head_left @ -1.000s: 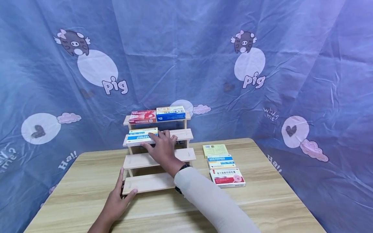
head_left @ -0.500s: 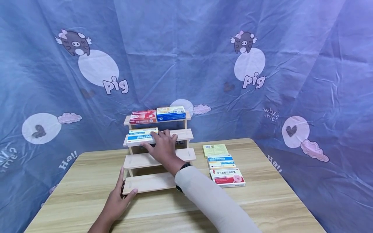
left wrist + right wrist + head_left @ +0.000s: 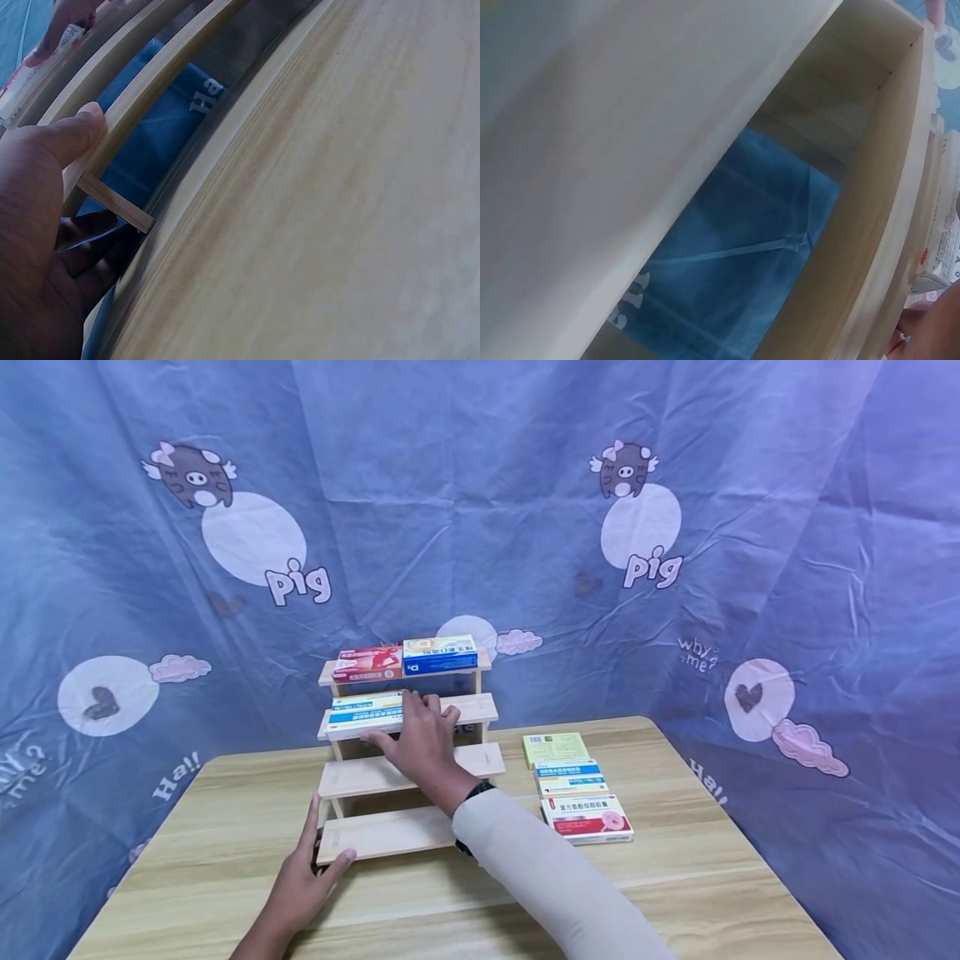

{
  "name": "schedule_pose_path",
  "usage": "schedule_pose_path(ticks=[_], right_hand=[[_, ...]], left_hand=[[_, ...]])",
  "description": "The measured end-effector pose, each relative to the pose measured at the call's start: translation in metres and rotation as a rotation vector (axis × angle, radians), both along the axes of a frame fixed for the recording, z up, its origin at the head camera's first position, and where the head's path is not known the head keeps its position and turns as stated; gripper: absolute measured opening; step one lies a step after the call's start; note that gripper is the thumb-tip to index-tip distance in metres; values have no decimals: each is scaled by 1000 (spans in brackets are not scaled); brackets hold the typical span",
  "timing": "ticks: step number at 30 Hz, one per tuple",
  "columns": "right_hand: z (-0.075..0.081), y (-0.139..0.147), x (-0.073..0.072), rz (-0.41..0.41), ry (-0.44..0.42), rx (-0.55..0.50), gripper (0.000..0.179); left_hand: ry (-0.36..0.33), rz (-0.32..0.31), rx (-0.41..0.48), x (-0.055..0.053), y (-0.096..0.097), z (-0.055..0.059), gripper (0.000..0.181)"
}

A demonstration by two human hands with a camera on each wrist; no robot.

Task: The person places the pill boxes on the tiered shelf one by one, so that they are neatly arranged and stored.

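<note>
A small wooden stepped rack [image 3: 390, 835] with several tiers stands on the table. My left hand [image 3: 302, 881] grips the left end of its lowest tier; in the left wrist view the thumb [image 3: 79, 133] lies over the board and the fingers curl behind it. A white, blue and yellow medicine box [image 3: 363, 713] lies flat on the left part of the second tier from the top. My right hand [image 3: 427, 743] holds this box at its right end, thumb low at the front edge, fingers at the end. Part of the box's right end is hidden by the fingers.
On the top tier lie a red medicine box [image 3: 367, 663] and a blue-and-white one [image 3: 440, 653]. Right of the rack, a green box [image 3: 555, 749], a blue-and-white box [image 3: 568, 778] and a red-and-white box [image 3: 587, 818] lie in a column on the table [image 3: 690, 877]. A blue curtain [image 3: 480, 552] hangs behind.
My right index finger has drawn back from the top of the medicine box to its right end. The box has barely shifted, and my left hand stays on the rack.
</note>
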State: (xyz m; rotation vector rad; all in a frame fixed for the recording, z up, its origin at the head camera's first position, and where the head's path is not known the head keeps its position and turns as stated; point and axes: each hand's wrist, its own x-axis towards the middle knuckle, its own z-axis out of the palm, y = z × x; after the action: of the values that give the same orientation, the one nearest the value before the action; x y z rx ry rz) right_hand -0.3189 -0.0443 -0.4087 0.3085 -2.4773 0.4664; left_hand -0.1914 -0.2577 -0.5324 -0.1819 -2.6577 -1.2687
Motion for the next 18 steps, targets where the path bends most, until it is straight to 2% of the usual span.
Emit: schedule_pose_path(ticks=[7,14,18], right_hand=[[4,3,5,8,-54,-21,101],[8,13,12,21,-81,-101,102],[9,20,14,18,-100,-113,103]], left_hand=[[-3,0,-8,1,-1,2,109],[3,-3,3,-1,0,3,109],[5,3,-2,-1,0,1,109]])
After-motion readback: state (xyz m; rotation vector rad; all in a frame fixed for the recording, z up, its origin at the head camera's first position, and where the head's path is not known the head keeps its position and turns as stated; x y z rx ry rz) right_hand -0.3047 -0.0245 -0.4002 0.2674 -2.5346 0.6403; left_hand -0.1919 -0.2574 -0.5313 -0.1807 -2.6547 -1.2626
